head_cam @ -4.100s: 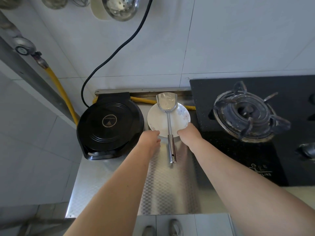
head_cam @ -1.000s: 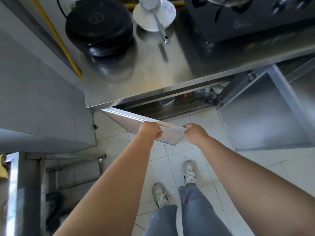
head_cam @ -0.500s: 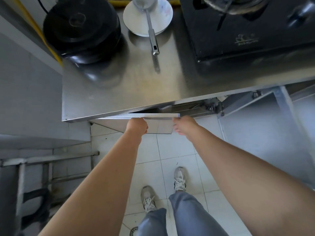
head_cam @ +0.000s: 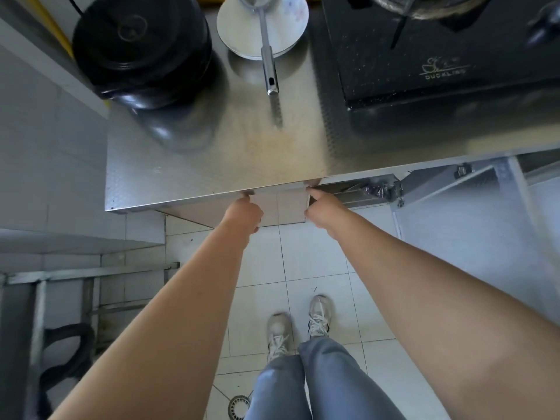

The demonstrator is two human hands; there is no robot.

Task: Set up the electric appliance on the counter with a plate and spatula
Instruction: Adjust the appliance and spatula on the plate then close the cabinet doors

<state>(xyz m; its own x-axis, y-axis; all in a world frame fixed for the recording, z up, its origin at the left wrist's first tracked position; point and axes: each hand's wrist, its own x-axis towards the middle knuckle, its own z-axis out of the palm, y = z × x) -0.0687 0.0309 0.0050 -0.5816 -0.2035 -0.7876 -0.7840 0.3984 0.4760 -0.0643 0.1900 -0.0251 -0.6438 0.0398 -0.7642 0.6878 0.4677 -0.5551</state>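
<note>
At the back left corner of the steel counter (head_cam: 212, 165), the black electric griddle (head_cam: 142, 47) is sitting with its lid closed, its rim right at the counter's left edge. It looks heavy, rigid and glossy, so I judge it is best lifted with 2 hands under the base or by the front handle lip rather than by the slick lid; its black cord (head_cam: 72, 3) is running off behind it and would tug if it were pulled forward. Just right of it, along the back edge, the white plate (head_cam: 242, 31) is lying flat with the steel spatula (head_cam: 268, 53) resting across it, blade on the plate and hollow handle overhanging toward the front. The plate is probably light but brittle and is best taken by its rim; the spatula is stiff and smooth and could roll off if the plate were tipped. Further right, the black gas stove (head_cam: 424, 68) is occupying the right end of the counter.

Below the front edge, the left hand (head_cam: 244, 213) and the right hand (head_cam: 325, 212) are pressing on a steel cabinet door (head_cam: 288, 207), fingers partly curled and gripping nothing that I can make out. At the right, another cabinet door (head_cam: 454, 237) is standing open into the walkway.
</note>
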